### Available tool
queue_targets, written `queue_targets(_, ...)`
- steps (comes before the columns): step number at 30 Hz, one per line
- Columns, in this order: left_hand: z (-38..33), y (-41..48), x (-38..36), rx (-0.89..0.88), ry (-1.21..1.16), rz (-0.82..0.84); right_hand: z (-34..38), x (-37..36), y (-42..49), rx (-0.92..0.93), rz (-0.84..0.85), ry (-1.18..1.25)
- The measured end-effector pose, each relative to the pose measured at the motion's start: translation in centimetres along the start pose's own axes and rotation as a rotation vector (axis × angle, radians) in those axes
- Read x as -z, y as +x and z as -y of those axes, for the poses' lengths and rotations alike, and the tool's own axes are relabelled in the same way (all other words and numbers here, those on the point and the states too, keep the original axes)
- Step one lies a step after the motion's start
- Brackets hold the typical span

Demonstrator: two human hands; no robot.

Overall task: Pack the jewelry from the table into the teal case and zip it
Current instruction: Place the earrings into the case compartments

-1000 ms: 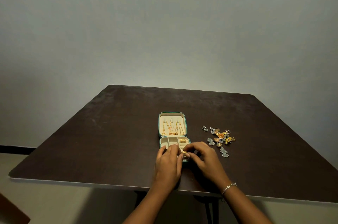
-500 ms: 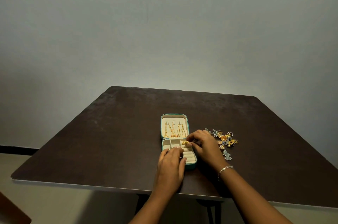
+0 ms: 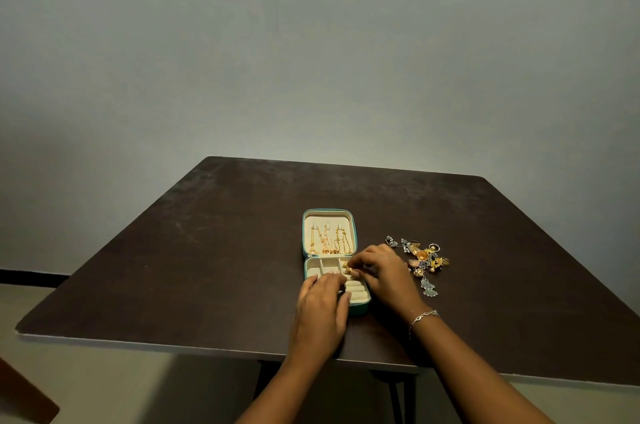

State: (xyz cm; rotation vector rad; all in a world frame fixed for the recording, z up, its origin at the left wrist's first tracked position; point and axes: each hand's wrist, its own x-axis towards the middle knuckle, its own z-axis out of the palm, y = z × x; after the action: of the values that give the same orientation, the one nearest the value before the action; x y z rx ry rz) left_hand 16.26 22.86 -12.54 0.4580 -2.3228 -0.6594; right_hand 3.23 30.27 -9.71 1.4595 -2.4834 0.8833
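The teal case (image 3: 360, 310) lies open near the table's front edge, its cream lid (image 3: 328, 218) folded back with several gold chains hanging inside. My left hand (image 3: 322, 305) rests on the case's near-left part, fingers straight over the ring rolls. My right hand (image 3: 384, 273) reaches in from the right and pinches a small gold piece (image 3: 349, 270) over the right compartment. A heap of gold and silver jewelry (image 3: 420, 260) lies on the table just right of my right hand.
The dark brown table (image 3: 194, 267) stands against a plain grey wall. Its front edge runs just under my forearms. A brown object's corner (image 3: 24, 399) shows at the bottom left, on the floor side.
My right hand moved from the case's near edge up to the right compartment with the gold piece. My left hand slid a little nearer, and the ring rolls came into sight.
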Motion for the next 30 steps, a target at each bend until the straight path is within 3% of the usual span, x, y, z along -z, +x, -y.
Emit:
queue_targets(6, 0.0, 0.0, 0.0, -0.012, -0.002, -0.011, -0.2, 0.1, -0.8, 0.027, -0.088, 0.064)
queue_targets(15, 0.0, -0.1, 0.1, -0.001, -0.024, -0.006, -0.8, -0.3, -1.2, 0.082, -0.088, -0.017)
queue_targets(26, 0.1, -0.1, 0.3, -0.016, -0.003, -0.011, -1.4, 0.5, -4.0, 0.037, -0.068, 0.070)
queue_targets(30, 0.1, -0.1, 0.2, -0.009, -0.014, -0.022, -3.9, 2.4, -5.1, -0.098, -0.147, 0.100)
